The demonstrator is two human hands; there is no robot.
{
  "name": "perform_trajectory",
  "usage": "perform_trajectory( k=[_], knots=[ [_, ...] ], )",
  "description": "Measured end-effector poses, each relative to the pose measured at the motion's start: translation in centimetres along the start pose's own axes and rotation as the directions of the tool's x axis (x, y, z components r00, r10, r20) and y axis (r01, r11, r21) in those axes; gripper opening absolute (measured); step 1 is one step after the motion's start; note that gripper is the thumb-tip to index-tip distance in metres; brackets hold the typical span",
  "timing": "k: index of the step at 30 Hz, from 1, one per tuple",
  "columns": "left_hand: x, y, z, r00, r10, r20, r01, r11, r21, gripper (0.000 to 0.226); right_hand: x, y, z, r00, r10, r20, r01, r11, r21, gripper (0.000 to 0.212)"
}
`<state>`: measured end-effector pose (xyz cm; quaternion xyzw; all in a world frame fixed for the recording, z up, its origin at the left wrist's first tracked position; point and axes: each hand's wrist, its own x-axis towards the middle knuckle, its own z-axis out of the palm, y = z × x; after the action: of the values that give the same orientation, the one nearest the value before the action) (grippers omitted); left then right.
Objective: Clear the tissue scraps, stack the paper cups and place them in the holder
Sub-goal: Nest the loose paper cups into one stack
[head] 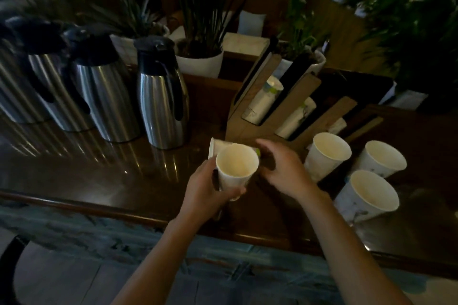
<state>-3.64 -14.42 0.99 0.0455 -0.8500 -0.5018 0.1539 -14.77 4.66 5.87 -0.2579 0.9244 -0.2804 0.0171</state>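
Observation:
My left hand (205, 187) is wrapped around an upright white paper cup (236, 164) just above the dark counter. Behind it another cup (219, 147) lies on its side, mouth to the left; my right hand (282, 168) hovers over its far end, fingers curled, and whether it grips the cup is hidden. Three more empty cups stand to the right: one (328, 152) beside the holder, one (383, 161) farther right, one (366, 195) nearest the front edge. The wooden cup holder (247, 129) stands behind, with cup stacks (265, 99) in its slanted slots. No tissue scraps are visible.
Three steel thermos jugs (161, 96) stand in a row on the left of the dark wooden counter (99, 171). Potted plants (200, 57) line the back. A black chair part (10, 265) shows at the lower left.

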Motion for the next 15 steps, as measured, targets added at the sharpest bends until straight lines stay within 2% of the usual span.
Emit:
perform_trajectory(
  k=[5, 8, 9, 11, 13, 15],
  knots=[
    [-2.0, -2.0, -3.5, 0.994, -0.014, -0.104, 0.018, 0.999, 0.045, 0.09, 5.8, -4.0, 4.6, 0.933, -0.131, 0.335, 0.192, 0.969, -0.155, 0.106],
    [-2.4, -2.8, -5.2, 0.988, -0.019, -0.154, 0.031, 0.997, 0.073, 0.083, 7.2, -4.6, 5.6, 0.92, -0.097, 0.379, 0.185, 0.962, -0.203, 0.112],
    [-2.4, -3.0, -5.5, 0.987, -0.023, -0.158, 0.034, 0.997, 0.073, 0.082, 7.1, -4.4, 5.1, 0.936, -0.09, 0.341, 0.142, 0.981, -0.129, 0.114],
    [-2.5, -3.3, -5.7, 0.987, -0.02, -0.16, 0.033, 0.997, 0.073, 0.081, 6.5, -3.6, 3.1, 0.966, -0.126, 0.226, 0.085, 0.98, 0.181, 0.114],
    [-2.3, -3.4, -5.3, 0.987, -0.018, -0.157, 0.029, 0.997, 0.065, 0.08, 5.1, -2.8, 0.1, 0.984, -0.127, 0.126, 0.046, 0.86, 0.508, 0.106],
    [-1.8, -3.5, -4.5, 0.99, -0.014, -0.141, 0.021, 0.999, 0.047, 0.081, 4.1, -2.4, -2.8, 0.996, -0.079, 0.047, 0.027, 0.737, 0.675, 0.095]
  ],
)
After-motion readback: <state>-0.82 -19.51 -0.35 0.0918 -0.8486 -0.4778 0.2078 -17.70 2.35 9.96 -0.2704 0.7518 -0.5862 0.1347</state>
